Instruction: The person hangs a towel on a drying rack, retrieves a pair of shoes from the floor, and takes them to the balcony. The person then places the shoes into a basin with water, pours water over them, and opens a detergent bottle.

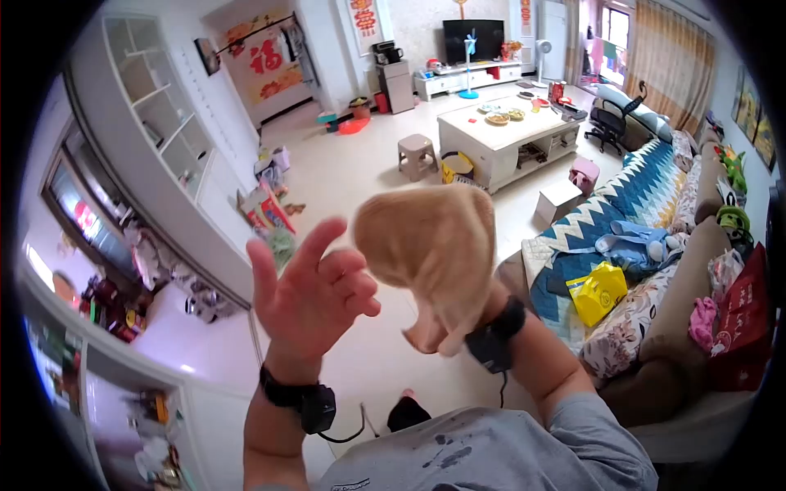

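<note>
My left hand (315, 299) is raised with the palm facing me. Its thumb and index finger are spread and the other fingers are loosely bent, with nothing in them. To its right, a soft tan cloth item (430, 241), rounded and cap-like, is held up in the air, slightly blurred. My right hand (427, 331) is at its lower end and mostly hidden by the fabric; only a bit of skin shows beneath. The cloth's far end is close to my left fingertips. Each wrist wears a black strap with a small box and cable.
A white coffee table (483, 135) with plates stands ahead, with a beige stool (416, 155) on its left. On the right runs a long sofa (647, 393) with clothes and a yellow bag (598, 293). Shelving (155, 106) lines the left wall; bags lie at its foot.
</note>
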